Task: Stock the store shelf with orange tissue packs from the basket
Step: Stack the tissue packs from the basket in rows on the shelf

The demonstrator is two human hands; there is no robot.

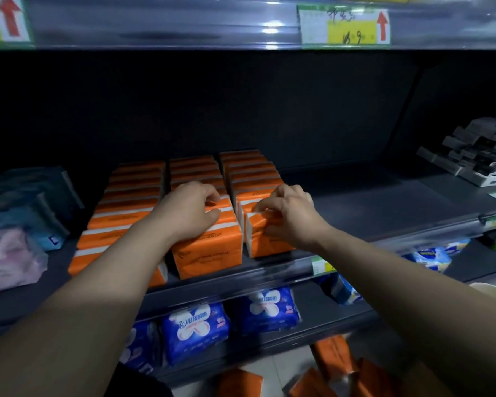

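Orange tissue packs [195, 167] stand upright in three front-to-back rows on the shelf [384, 213], narrow edge up, probably so that each row packs tightly and faces the aisle.

The left hand [194, 210] grips the front pack of the middle row [209, 253], fingers curled over its top and thumb on its front face. The right hand [291, 216] pinches the top edge of the front pack of the right row [267, 242] in the same way. This grip appears intended to square both packs against their rows.

Spare orange packs [334, 356] lie below; no basket is discernible.

Print on the orange wrappers is too small to read. The price label [345, 24] overhead carries a red arrow and handwriting ending in "9". The blue packs [195, 330] one shelf down show a white logo with Chinese characters.
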